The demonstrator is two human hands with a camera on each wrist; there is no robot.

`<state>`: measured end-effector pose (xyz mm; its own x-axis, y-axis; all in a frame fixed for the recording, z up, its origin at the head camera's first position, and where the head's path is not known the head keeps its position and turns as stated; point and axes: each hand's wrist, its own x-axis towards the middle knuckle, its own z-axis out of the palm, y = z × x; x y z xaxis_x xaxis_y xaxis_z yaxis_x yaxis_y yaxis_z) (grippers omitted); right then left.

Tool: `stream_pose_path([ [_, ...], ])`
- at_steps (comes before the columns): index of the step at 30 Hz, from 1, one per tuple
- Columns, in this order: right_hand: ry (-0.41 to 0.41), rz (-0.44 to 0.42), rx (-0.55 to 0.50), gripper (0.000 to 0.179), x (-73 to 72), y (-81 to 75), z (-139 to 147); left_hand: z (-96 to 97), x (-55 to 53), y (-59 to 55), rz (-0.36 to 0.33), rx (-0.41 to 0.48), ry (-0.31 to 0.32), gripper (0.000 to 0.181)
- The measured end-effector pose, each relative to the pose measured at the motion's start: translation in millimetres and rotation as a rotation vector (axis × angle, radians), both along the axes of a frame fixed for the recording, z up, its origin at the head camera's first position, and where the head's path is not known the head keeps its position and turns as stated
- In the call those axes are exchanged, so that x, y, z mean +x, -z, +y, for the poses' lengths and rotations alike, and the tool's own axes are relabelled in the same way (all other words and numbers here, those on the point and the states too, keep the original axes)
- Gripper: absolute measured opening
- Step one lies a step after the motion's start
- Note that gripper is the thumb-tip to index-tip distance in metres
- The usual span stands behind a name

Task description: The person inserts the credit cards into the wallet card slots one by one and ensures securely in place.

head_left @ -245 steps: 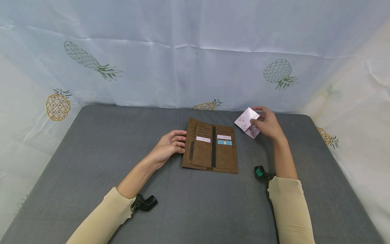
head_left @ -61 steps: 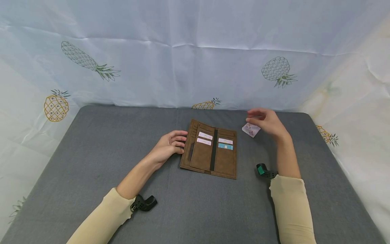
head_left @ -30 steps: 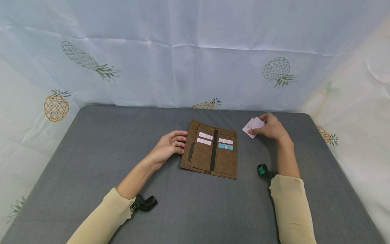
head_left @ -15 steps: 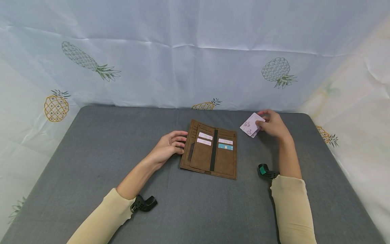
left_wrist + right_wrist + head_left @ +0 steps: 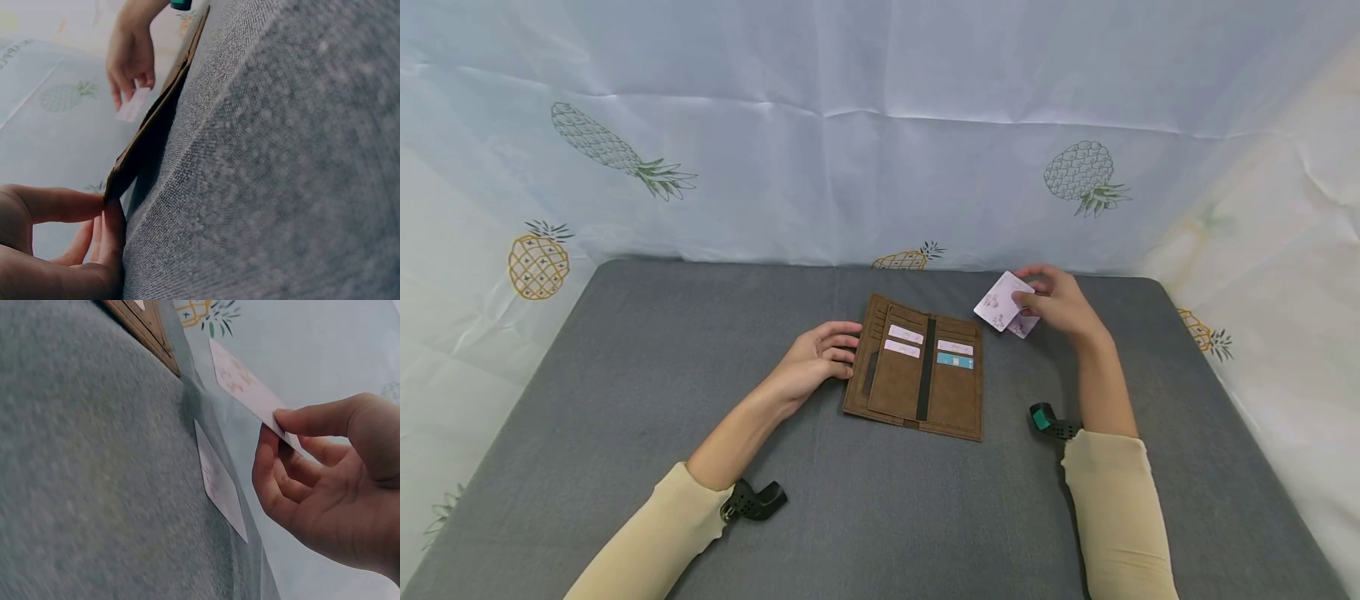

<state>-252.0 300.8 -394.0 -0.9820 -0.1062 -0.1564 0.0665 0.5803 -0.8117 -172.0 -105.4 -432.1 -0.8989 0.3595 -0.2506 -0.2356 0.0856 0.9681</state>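
A brown wallet [image 5: 897, 390] lies opened flat on the grey table, with a black strip down its middle. Two pink cards [image 5: 906, 334] peek from its left panel; one pink card and a blue card [image 5: 955, 361] show in the right panel. My left hand [image 5: 805, 364] pinches the wallet's left edge between thumb and fingers, as the left wrist view shows. To the right of the wallet, my right hand [image 5: 1066, 310] pinches a pink flower-patterned card [image 5: 247, 387] by its corner, raised above the table. Another pink card [image 5: 220, 481] lies on the table below it.
A pale curtain [image 5: 820, 183] printed with pineapples hangs right behind the table's far edge [image 5: 737, 263]. Black wrist cameras [image 5: 758, 500] sit at both sleeves, close over the grey tabletop [image 5: 880, 517].
Since the oldest frame, a second pink card has appeared in the wallet's left panel and the wallet has turned slightly. My right hand has picked up another card and moved it left.
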Motion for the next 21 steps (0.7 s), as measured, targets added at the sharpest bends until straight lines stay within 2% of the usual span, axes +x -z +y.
stream_pose_path([
  [17,-0.097,0.008,-0.077,0.043,-2.1,5.7,-30,1.0,-0.2,-0.8,-0.003,-0.002,-0.007,0.073],
  [21,-0.132,0.015,-0.063,0.040,-1.7,7.6,-34,0.6,0.6,-1.0,0.001,0.001,-0.003,0.072],
])
